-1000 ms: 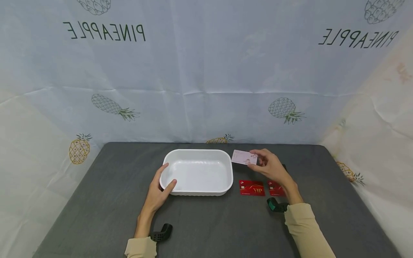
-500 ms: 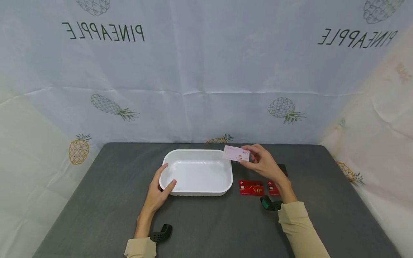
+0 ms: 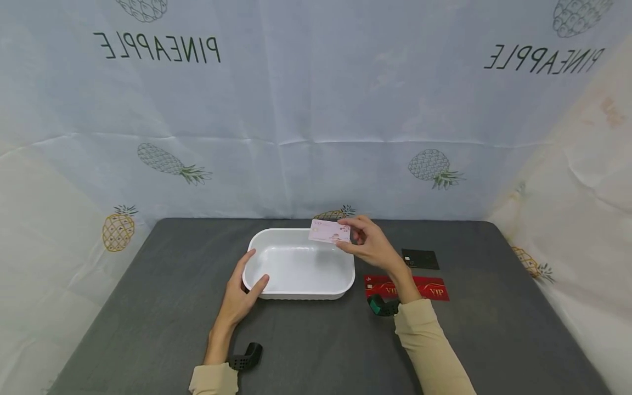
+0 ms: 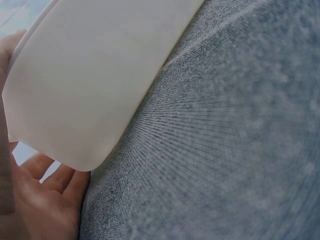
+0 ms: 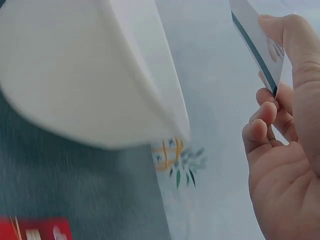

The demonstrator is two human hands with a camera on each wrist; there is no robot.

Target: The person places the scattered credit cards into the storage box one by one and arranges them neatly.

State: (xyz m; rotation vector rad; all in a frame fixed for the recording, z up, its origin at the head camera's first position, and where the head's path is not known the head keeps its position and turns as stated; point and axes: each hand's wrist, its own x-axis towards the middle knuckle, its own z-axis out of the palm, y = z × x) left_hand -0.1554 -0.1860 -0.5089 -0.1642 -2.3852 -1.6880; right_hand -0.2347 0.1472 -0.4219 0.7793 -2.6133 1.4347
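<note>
One pink card (image 3: 325,231), beside the white tray (image 3: 296,269) a second ago, now hangs over its far right part in the head view. From the left wrist, the left hand (image 4: 50,205) grips the tray's end, fingers spread; from the right wrist, the right hand (image 5: 286,162) pinches the card, fingertips nearly meeting.

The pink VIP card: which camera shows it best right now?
The head view: there the pink VIP card, pinched by the right hand, shows most of its printed face. The right wrist view catches it at a steep slant, cut off by the picture's top edge. The left wrist view doesn't show it.
</note>
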